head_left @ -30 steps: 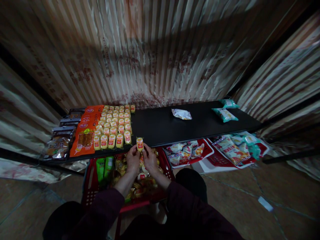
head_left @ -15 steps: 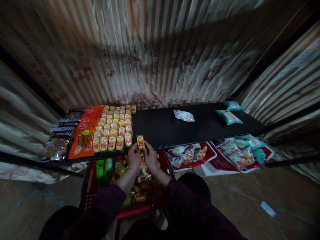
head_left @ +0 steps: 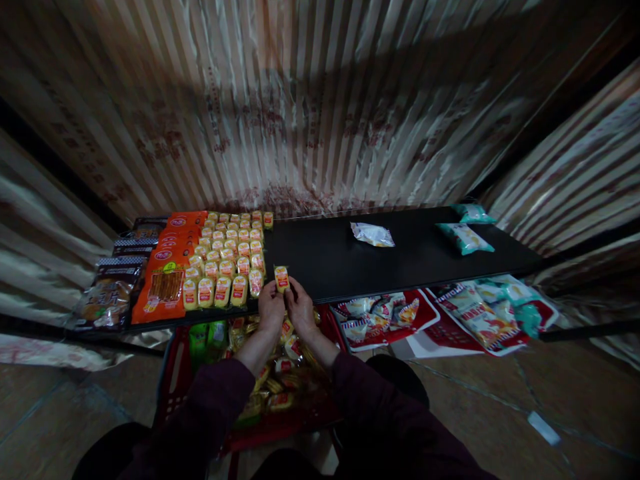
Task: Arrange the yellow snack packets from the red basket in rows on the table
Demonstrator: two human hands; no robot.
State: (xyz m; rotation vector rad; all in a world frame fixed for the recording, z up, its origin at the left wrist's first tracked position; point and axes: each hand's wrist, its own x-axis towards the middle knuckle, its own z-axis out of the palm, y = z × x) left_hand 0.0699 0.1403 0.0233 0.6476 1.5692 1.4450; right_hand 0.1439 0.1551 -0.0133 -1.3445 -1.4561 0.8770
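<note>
A small yellow snack packet (head_left: 281,278) with a red label is pinched between my left hand (head_left: 271,307) and my right hand (head_left: 299,307), fingers closed on its lower edge. It hovers over the front edge of the black shelf (head_left: 340,257), just right of the neat rows of several identical yellow packets (head_left: 227,257). Below my hands a red basket (head_left: 173,387) holds more yellow packets and green ones.
Orange packs (head_left: 167,273) and dark packs (head_left: 107,293) lie at the shelf's left end. A white packet (head_left: 373,234) and two teal packets (head_left: 465,238) lie further right. Red trays of snack bags (head_left: 380,313) sit on a lower level. Striped curtain behind.
Both hands have lifted the yellow packet slightly up and forward from above the basket to the shelf's front edge beside the rows. The view has shifted a little.
</note>
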